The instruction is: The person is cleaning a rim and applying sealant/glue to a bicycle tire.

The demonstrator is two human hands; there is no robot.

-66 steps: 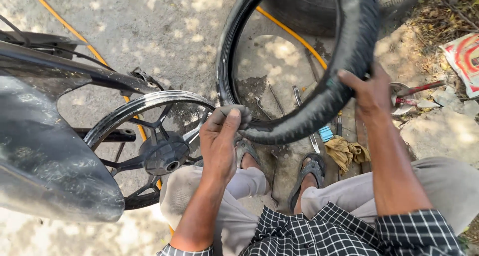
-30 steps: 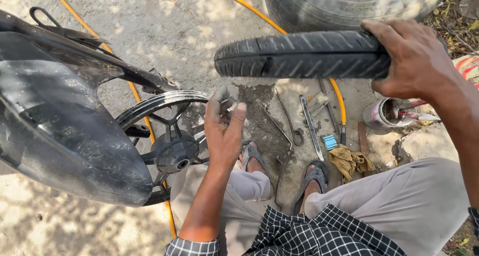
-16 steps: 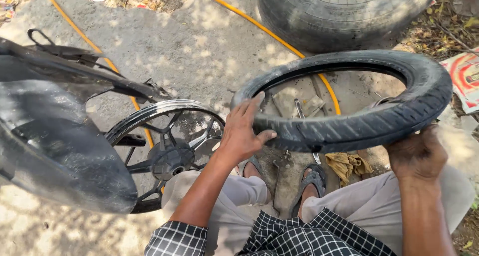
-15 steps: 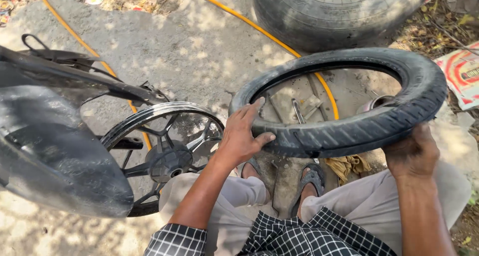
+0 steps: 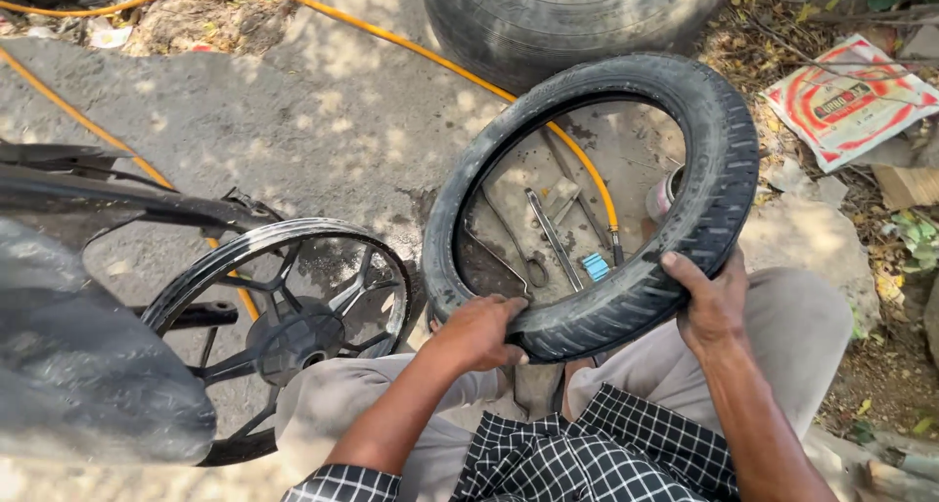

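A: Nearest, the left hand (image 5: 479, 331) gripped the black tyre's (image 5: 719, 184) lower inner edge and the right hand (image 5: 712, 302) clamped its tread, holding it tilted above the knees.

B: Any risk?

A: It could have slipped onto the bare wheel rim (image 5: 284, 316) or the tools (image 5: 553, 238) lying beyond if either grip loosened. The tyre looked dusty, ribbed and worn.

Black motorcycle tyre (image 5: 626, 306) (treaded), held tilted.
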